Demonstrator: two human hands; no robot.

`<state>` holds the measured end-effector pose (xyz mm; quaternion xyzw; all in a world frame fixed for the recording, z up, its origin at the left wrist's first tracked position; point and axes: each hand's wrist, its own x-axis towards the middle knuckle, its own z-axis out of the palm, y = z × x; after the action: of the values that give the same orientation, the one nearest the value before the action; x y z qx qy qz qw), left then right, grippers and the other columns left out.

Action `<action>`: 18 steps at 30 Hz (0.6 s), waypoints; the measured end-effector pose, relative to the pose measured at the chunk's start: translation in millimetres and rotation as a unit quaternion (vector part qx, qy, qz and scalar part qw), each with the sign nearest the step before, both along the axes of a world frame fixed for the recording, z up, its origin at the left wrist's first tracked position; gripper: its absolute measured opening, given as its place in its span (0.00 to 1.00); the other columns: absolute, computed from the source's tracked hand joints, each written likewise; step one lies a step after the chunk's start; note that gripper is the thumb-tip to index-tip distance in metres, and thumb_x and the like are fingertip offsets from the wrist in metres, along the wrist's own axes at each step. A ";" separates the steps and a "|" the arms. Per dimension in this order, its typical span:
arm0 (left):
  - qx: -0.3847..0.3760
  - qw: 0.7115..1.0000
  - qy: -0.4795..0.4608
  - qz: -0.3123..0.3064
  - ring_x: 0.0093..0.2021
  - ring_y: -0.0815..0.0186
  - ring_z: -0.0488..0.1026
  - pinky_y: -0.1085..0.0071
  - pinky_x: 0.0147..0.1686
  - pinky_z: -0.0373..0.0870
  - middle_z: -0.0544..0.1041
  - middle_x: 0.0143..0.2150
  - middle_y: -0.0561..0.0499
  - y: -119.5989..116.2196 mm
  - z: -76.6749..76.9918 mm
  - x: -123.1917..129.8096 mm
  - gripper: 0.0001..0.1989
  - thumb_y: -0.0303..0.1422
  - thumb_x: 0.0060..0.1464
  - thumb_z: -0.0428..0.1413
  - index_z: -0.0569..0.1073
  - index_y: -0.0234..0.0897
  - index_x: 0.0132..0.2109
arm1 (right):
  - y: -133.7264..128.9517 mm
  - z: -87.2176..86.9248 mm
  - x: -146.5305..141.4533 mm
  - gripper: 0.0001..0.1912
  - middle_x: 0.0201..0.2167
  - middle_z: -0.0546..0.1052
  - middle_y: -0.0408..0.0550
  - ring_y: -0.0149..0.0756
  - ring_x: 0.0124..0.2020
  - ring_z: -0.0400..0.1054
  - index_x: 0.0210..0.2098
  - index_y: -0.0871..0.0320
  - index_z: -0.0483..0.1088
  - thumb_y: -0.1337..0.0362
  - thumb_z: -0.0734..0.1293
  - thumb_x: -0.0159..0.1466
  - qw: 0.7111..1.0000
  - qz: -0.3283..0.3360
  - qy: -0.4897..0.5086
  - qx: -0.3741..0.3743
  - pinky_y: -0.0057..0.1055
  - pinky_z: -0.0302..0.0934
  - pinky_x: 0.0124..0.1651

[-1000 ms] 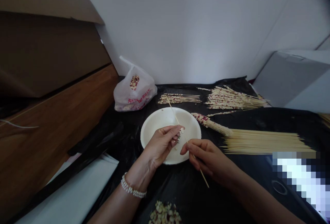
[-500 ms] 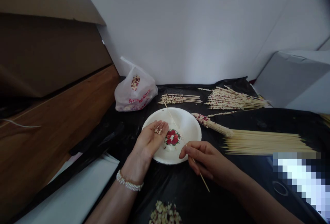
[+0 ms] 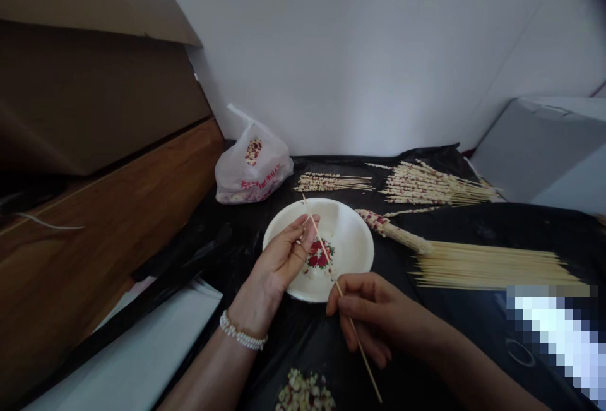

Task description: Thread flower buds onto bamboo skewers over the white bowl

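My right hand (image 3: 372, 313) grips a thin bamboo skewer (image 3: 363, 351) that slants up and left across a white bowl (image 3: 353, 231) with a red flower print. A few small pale kernels sit on the skewer just above my right fingers. Over the bowl's left half is my left hand (image 3: 279, 259), palm up with its fingers curled in, and a bead bracelet circles that wrist. Its thumb and fingertips meet near the skewer's upper part. The corn kernels in its palm are now mostly hidden by the fingers.
Behind the bowl lie a small bundle of kernel-threaded skewers (image 3: 331, 182) and a larger bundle (image 3: 416, 184). A partly stripped corn cob (image 3: 402, 235) touches bare skewers (image 3: 487, 266). A plastic bag (image 3: 265, 174) stands back left; loose corn kernels (image 3: 305, 392) lie in front.
My left fingers have curled closed over the kernels and come up to the skewer. My right hand has shifted slightly down, turning the skewer so more of it shows.
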<state>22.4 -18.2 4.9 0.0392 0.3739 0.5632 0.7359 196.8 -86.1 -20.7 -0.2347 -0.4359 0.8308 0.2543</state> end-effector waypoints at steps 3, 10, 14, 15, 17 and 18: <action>-0.010 1.000 0.002 0.016 0.36 0.70 0.78 0.80 0.38 0.75 0.80 0.38 0.44 -0.1 2.7 0.8 0.14 0.17 0.58 0.51 0.74 0.27 0.48 | -1.6 -2.7 -2.0 0.13 0.22 0.78 0.43 0.22 0.12 0.68 0.38 0.61 0.69 0.56 0.67 0.65 0.999 0.041 0.021 -0.017 0.14 0.53 0.12; 0.038 0.999 -0.011 0.031 0.30 0.73 0.77 0.82 0.32 0.76 0.79 0.36 0.45 0.1 6.3 1.6 0.11 0.18 0.58 0.52 0.75 0.27 0.45 | -4.3 -2.7 -5.1 0.09 0.22 0.78 0.42 0.23 0.12 0.68 0.39 0.61 0.68 0.60 0.66 0.66 0.993 0.103 0.051 -0.030 0.15 0.57 0.13; 0.028 0.999 -0.002 0.038 0.30 0.73 0.77 0.81 0.32 0.76 0.79 0.35 0.44 0.4 8.2 0.6 0.10 0.17 0.59 0.50 0.75 0.26 0.43 | -5.1 -2.5 -5.2 0.09 0.21 0.78 0.42 0.22 0.11 0.66 0.38 0.61 0.67 0.60 0.66 0.66 0.992 0.111 0.048 -0.036 0.14 0.53 0.13; 0.032 0.999 0.002 0.039 0.30 0.72 0.77 0.81 0.32 0.77 0.79 0.35 0.44 0.9 7.6 -0.3 0.09 0.17 0.58 0.51 0.75 0.26 0.42 | -5.4 -2.5 -5.3 0.09 0.22 0.78 0.42 0.21 0.11 0.66 0.38 0.61 0.67 0.60 0.66 0.66 0.992 0.111 0.047 -0.039 0.14 0.52 0.13; 0.057 0.998 0.010 0.040 0.31 0.72 0.77 0.80 0.34 0.77 0.79 0.36 0.43 2.4 4.9 -3.0 0.09 0.18 0.58 0.52 0.75 0.26 0.42 | -5.8 -2.9 -6.2 0.08 0.22 0.78 0.42 0.22 0.11 0.66 0.39 0.61 0.67 0.61 0.65 0.66 0.992 0.110 0.052 -0.044 0.14 0.53 0.13; 0.072 0.997 0.016 0.038 0.32 0.72 0.77 0.79 0.35 0.77 0.80 0.37 0.43 3.2 3.0 -4.5 0.09 0.18 0.57 0.53 0.76 0.27 0.42 | -6.0 -3.4 -6.9 0.08 0.22 0.78 0.43 0.22 0.11 0.67 0.39 0.61 0.67 0.61 0.65 0.66 0.992 0.108 0.055 -0.046 0.14 0.54 0.13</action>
<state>17.9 -15.0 7.8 0.0869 0.3451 0.6156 0.7032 189.9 -92.1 -24.0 -0.1511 -0.4053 0.8844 0.1755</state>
